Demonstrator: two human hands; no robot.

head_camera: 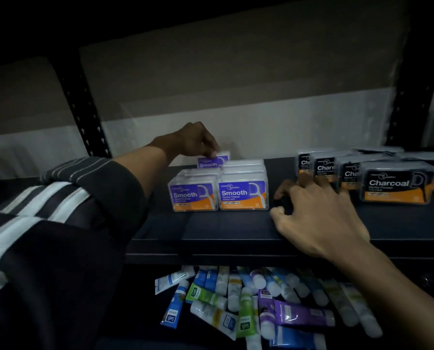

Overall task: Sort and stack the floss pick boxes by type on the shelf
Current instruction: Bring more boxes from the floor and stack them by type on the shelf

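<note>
Progress looks decent: Smooth stacks sit left on the shelf, Charcoal boxes are grouped right but not stacked, my left hand pinches one more Smooth box behind the stacks, and my right hand rests open beside the Charcoal ones.

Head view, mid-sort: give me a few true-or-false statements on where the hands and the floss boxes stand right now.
1. The left hand pinches a Smooth box at the back of the Smooth stacks. True.
2. The Charcoal boxes sit left of the Smooth stacks. False: they sit to the right.
3. The right hand holds a Charcoal box lifted off the shelf. False: it holds nothing, its fingers spread low over the shelf by the Charcoal boxes.
4. Tubes lie jumbled on the level below. True.
</note>
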